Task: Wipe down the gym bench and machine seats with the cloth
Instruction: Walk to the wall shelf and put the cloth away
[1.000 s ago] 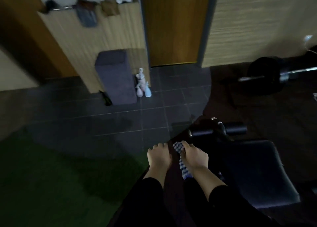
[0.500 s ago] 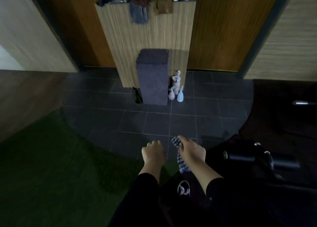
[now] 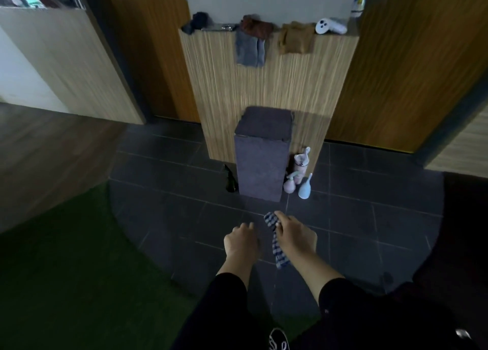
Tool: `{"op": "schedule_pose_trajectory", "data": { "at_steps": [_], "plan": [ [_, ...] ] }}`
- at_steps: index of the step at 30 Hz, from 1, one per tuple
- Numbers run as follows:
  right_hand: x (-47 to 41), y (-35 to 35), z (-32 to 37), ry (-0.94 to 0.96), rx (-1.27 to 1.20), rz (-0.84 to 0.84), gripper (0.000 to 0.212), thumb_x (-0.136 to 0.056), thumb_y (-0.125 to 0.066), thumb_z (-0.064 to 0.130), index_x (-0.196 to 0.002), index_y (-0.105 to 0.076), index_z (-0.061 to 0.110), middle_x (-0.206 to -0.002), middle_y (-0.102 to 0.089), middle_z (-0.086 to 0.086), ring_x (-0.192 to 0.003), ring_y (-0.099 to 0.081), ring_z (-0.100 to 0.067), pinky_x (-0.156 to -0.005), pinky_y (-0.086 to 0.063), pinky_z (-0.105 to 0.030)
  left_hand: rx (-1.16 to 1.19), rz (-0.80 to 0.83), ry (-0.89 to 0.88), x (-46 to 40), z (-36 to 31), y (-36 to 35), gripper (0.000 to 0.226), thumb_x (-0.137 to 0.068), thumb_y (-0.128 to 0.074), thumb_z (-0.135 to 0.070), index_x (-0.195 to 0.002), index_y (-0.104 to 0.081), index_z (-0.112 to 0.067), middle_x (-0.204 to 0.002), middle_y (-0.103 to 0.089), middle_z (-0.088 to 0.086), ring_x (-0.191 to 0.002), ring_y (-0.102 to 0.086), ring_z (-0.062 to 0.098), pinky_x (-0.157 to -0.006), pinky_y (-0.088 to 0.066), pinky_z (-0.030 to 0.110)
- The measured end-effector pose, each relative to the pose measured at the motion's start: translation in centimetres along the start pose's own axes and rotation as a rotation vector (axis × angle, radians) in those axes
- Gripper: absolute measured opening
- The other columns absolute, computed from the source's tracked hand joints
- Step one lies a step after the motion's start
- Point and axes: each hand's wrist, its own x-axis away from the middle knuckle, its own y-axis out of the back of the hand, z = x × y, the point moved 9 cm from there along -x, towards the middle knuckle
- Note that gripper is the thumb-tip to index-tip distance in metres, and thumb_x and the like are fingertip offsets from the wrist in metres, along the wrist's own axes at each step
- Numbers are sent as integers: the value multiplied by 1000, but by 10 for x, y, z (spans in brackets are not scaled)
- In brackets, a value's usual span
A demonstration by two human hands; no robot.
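Note:
My right hand (image 3: 294, 237) grips a blue-and-white checked cloth (image 3: 276, 240), which hangs down from the fist over the dark tiled floor. My left hand (image 3: 241, 241) is just left of it, fingers curled, holding nothing and not touching the cloth. Both arms wear black sleeves. No gym bench or machine seat is in view.
A tall grey fabric-covered box (image 3: 261, 154) stands ahead against a wooden partition (image 3: 269, 85). Spray bottles (image 3: 299, 175) sit at its right, a dark bottle (image 3: 230, 180) at its left. Cloths (image 3: 249, 41) hang over the partition's top. Green turf (image 3: 60, 257) lies left.
The view has swung left and away from the bench, which has left the frame. The grey box and partition are nearer and centred. My right hand keeps hold of the cloth.

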Motion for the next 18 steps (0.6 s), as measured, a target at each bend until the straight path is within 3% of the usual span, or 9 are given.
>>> {"op": "schedule_pose_trajectory", "data": {
  "at_steps": [9,15,18],
  "plan": [
    [-183,10,43,-14,-74,-68,43,-102,-35,34,-144,-35,40,-140,-50,9,-114,-58,-19,-81,-48,-34,63,-31,-75,-186,29,83,37,-100,-40,-32,-135,-42,-20,-131,-53,5,-119,-52,28,-84,-47,40],
    [-300,28,84,-21,-145,-203,40,-100,-42,31,-140,-46,32,-136,-55,8,-115,-58,-19,-76,-47,-31,170,-38,-158,-314,54,151,41,-103,-31,-40,-136,-45,-18,-132,-56,9,-116,-55,32,-88,-47,41],
    [-344,37,95,-18,-173,-251,38,-97,-48,27,-134,-54,29,-127,-63,2,-108,-63,-24,-73,-49,-31,280,38,-151,-365,55,171,46,-104,-27,-43,-140,-43,-18,-134,-55,12,-118,-54,33,-90,-44,40]
  ]
}}
